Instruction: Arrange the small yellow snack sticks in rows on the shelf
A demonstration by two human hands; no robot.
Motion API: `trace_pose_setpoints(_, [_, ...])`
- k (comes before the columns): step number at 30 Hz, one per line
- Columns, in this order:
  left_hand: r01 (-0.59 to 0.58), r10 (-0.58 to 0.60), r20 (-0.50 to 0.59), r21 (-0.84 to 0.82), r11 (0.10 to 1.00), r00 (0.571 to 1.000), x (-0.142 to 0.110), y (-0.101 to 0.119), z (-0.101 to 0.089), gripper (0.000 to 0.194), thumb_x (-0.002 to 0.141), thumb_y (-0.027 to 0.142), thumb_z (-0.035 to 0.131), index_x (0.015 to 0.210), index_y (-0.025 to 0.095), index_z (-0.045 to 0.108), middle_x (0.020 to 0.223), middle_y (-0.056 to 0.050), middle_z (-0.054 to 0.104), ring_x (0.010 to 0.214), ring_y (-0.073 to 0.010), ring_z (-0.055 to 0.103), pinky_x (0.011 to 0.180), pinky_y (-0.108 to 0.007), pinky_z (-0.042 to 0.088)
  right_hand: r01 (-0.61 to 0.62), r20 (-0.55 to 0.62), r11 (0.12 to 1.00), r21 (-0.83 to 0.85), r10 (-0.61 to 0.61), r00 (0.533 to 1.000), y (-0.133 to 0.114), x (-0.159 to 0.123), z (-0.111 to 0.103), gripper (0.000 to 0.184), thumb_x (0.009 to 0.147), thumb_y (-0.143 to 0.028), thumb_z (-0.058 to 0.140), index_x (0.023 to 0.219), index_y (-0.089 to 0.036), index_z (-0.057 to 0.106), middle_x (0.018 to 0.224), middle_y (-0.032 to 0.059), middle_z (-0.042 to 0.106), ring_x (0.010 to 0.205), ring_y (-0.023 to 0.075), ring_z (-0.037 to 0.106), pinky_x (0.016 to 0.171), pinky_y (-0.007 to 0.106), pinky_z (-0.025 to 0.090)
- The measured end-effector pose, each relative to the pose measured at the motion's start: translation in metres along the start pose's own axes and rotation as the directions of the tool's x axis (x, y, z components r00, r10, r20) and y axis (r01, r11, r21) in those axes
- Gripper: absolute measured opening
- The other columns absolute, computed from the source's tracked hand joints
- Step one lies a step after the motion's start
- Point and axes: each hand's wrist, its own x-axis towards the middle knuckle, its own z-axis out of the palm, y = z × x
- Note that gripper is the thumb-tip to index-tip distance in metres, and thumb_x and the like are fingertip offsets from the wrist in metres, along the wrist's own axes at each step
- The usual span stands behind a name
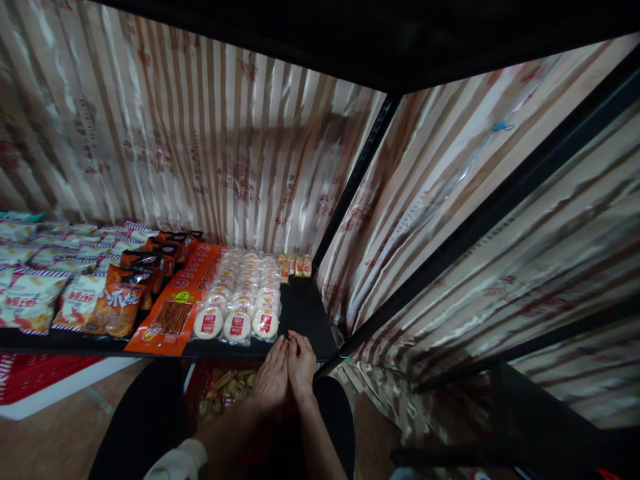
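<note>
My left hand (273, 375) and my right hand (302, 365) are side by side at the front edge of the black shelf (305, 313), backs up, inner edges touching. Their fingers are bent together at the tips, and whatever they cover is hidden. Just left of my fingertips lie rows of round white crackers (265, 323) in clear wrappers. Behind the bare stretch of shelf stand several small yellowish packs (299, 266) in the back corner. Under my wrists, a red basket (197, 387) holds loose yellowish packs (227, 390).
Left of the crackers are flat orange snack-stick packs (170, 317), puffed orange and black bags (119, 301), and white chip bags (33, 300). A black post (357, 177) rises at the shelf's corner. Striped sheeting (225, 133) hangs behind. A second red basket (40, 380) is at lower left.
</note>
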Motion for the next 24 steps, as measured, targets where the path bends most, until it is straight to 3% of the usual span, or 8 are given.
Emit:
trace_pose_setpoints(6, [-0.081, 0.097, -0.125, 0.127, 0.989, 0.987, -0.02, 0.001, -0.005, 0.046, 0.089, 0.023, 0.028, 0.132, 0.008, 0.036, 0.132, -0.013, 0.046, 0.127, -0.0224, 0.035, 0.105, -0.038, 0.032, 0.1, -0.06, 0.994, -0.034, -0.102, 0.993, 0.004, -0.031, 0.006, 0.031, 0.084, -0.021, 0.035, 0.093, -0.015, 0.064, 0.092, 0.0093, 0.064, 0.088, 0.017, 0.058, 0.083, 0.032, 0.046])
trace_pose_setpoints(8, [-0.101, 0.118, -0.109, 0.149, 0.984, 0.987, -0.028, 0.0, -0.012, 0.048, 0.089, 0.025, 0.029, 0.133, 0.008, 0.035, 0.134, -0.013, 0.044, 0.128, -0.0235, 0.034, 0.106, -0.039, 0.03, 0.144, -0.078, 0.988, -0.049, -0.148, 0.986, 0.006, -0.043, 0.01, 0.031, 0.084, -0.02, 0.035, 0.092, -0.015, 0.064, 0.091, 0.0098, 0.062, 0.089, 0.0172, 0.057, 0.083, 0.032, 0.046])
trace_pose_setpoints(14, [-0.128, 0.119, 0.142, 0.058, 0.99, 0.983, -0.058, -0.01, -0.025, 0.054, 0.086, 0.021, 0.032, 0.139, 0.015, 0.023, 0.143, -0.011, 0.031, 0.131, -0.022, 0.027, 0.107, -0.041, 0.024, 0.086, -0.07, 0.995, -0.05, -0.089, 0.994, 0.009, -0.074, 0.024, 0.03, 0.084, -0.02, 0.034, 0.093, -0.018, 0.062, 0.093, 0.0086, 0.059, 0.089, 0.0163, 0.056, 0.083, 0.032, 0.046])
trace_pose_setpoints(19, [0.055, -0.032, 0.312, -0.065, 0.996, 0.95, -0.086, -0.023, -0.018, 0.056, 0.082, 0.008, 0.029, 0.138, 0.012, 0.024, 0.141, -0.012, 0.033, 0.132, -0.0183, 0.026, 0.107, -0.036, 0.027, -0.026, 0.156, 0.993, -0.117, 0.044, 0.987, 0.023, -0.089, 0.043, 0.032, 0.086, -0.022, 0.031, 0.095, -0.017, 0.061, 0.094, 0.0095, 0.063, 0.09, 0.0177, 0.057, 0.085, 0.033, 0.044])
trace_pose_setpoints(21, [0.158, -0.103, 0.428, -0.096, 0.983, 0.898, -0.095, -0.03, -0.014, 0.057, 0.079, 0.006, 0.03, 0.136, 0.013, 0.03, 0.139, -0.012, 0.037, 0.129, -0.0179, 0.031, 0.105, -0.035, 0.029, -0.07, 0.358, 0.981, -0.179, 0.131, 0.924, 0.029, -0.094, 0.053, 0.033, 0.086, -0.021, 0.03, 0.094, -0.017, 0.062, 0.094, 0.0101, 0.065, 0.092, 0.0185, 0.058, 0.086, 0.033, 0.043])
trace_pose_setpoints(24, [0.392, -0.272, 0.586, -0.085, 0.916, 0.764, -0.108, -0.047, -0.009, 0.053, 0.074, 0.007, 0.039, 0.126, 0.013, 0.044, 0.133, -0.015, 0.045, 0.12, -0.0224, 0.044, 0.098, -0.036, 0.037, -0.095, 0.622, 0.97, -0.224, 0.218, 0.752, 0.039, -0.105, 0.068, 0.03, 0.081, -0.016, 0.037, 0.091, -0.018, 0.065, 0.095, 0.0101, 0.068, 0.092, 0.0194, 0.061, 0.085, 0.032, 0.043])
